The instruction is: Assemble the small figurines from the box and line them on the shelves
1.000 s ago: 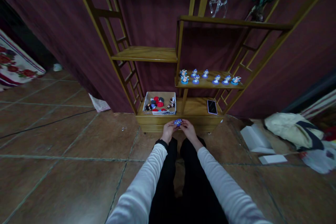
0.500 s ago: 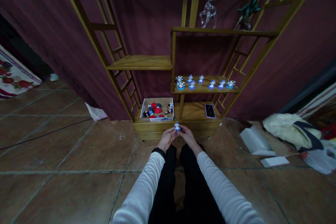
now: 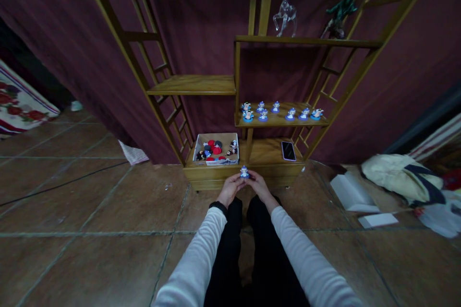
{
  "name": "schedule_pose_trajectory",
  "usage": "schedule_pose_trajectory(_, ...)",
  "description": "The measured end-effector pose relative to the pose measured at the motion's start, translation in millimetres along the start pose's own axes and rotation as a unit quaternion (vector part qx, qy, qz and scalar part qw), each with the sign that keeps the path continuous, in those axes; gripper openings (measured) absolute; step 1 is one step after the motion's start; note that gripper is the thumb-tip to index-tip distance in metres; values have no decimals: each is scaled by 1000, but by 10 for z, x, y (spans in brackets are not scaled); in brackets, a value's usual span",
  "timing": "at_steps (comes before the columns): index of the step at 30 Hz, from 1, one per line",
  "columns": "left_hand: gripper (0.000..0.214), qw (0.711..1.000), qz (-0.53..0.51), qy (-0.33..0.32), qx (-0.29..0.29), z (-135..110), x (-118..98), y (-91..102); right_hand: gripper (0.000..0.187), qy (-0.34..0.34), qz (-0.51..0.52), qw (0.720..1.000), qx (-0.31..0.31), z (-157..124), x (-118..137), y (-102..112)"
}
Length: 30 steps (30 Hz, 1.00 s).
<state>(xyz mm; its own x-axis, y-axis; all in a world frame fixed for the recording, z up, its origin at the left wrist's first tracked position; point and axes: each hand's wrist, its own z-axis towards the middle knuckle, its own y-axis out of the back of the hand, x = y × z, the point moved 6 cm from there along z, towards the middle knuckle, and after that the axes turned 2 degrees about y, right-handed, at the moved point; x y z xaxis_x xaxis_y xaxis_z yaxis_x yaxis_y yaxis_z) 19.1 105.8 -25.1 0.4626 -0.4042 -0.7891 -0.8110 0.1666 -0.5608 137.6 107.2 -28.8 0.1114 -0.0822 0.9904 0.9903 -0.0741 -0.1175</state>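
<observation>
A small blue-and-white figurine is held upright between my two hands, in front of the low cabinet. My left hand grips its base from the left with closed fingers. From the other side, my right hand pinches the same base. Several similar figurines stand on the wooden shelf above. Beyond my left hand, an open cardboard box holds several small red, dark and brown figures.
A phone lies on the cabinet top at right. On the upper shelf stand a clear deer figure and a green ornament. White boxes and a cream bag lie on the floor at right. A cable crosses the floor at left.
Both hands keep hold of the figurine, which has turned slightly and shifted very little. Nothing on the shelves or in the box has moved.
</observation>
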Motion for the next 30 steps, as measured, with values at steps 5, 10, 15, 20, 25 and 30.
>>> schedule_pose_trajectory(5, 37, 999, 19, -17, -36, -2, 1, 46, 41, 0, 4, 1000, 7, -33, 29, -5)
schedule_pose_trajectory(10, 38, 998, 28, -29, -45, 12, 8, 75, 38, -6, 13, 1000, 10, -39, 26, -10)
schedule_pose_trajectory(15, 38, 999, 16, -33, -32, 34, 13, 84, 35, -11, 9, 1000, 3, -27, 3, 8)
schedule_pose_trajectory(20, 36, 999, 12, -38, -24, 40, 21, 85, 31, -12, 21, 1000, 8, -20, -5, 1)
schedule_pose_trajectory(25, 41, 999, -1, -43, -20, 41, 28, 60, 31, -18, 24, 1000, 3, -15, -12, -5)
schedule_pose_trajectory(30, 46, 999, 7, -49, -19, 52, 29, 58, 30, -32, 34, 999, -4, -18, -29, 13)
